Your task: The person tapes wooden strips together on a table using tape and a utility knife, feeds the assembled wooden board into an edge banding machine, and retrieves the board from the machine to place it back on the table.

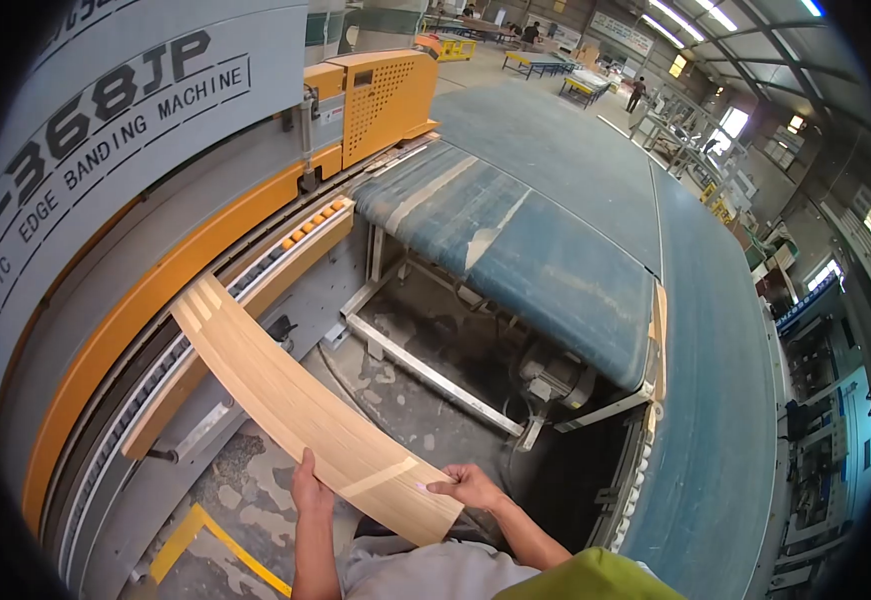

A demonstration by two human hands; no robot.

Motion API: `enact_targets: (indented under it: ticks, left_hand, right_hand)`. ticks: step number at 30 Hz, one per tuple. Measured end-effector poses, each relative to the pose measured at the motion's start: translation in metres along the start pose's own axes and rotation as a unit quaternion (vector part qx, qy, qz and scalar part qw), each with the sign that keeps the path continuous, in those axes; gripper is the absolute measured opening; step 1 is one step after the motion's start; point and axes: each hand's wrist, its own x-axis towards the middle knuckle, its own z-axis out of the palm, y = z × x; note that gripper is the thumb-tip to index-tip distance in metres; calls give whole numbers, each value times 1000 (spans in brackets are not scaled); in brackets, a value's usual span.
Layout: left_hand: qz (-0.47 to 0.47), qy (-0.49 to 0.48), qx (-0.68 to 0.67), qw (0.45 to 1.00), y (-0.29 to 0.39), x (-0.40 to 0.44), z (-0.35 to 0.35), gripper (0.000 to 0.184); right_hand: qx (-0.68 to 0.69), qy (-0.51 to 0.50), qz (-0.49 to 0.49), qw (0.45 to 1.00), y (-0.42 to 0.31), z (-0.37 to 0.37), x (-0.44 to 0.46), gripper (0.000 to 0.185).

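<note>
A long wood-grain panel (301,405) runs from near my body to the edge banding machine (146,130). Its far end lies over the machine's roller track (171,365). My left hand (311,485) grips the panel's left edge, thumb on top and the fingers hidden underneath. At the right edge, close to the near end, my right hand (471,487) pinches the panel with its thumb on the upper face. Pale strips cross the panel near both ends.
A blue conveyor belt (546,290) with worn patches stands ahead, its metal frame and motor (556,385) below. An orange guard (386,100) sits on the machine. Yellow tape (191,530) marks the floor at lower left. A person (637,93) stands far off.
</note>
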Motion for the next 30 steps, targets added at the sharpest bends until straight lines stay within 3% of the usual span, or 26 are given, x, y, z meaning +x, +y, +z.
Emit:
enact_targets:
  ticks: [14,20,21,30]
  left_hand:
    - [-8,44,75,996,-33,48,89,28]
    - [-11,1,56,998,-61,80,110,35]
    - [-4,0,54,999,-64,83,115,37]
    - [-6,14,76,997,-90,100,178,42]
  right_hand:
    - [18,17,-20,999,-36,-89,33,27]
    - [50,-9,-11,999,-31,-129,60,27]
    - [-10,-17,-12,1000,-16,-138,77,27]
    - [-50,-6,-47,998,-29,-194,106,38]
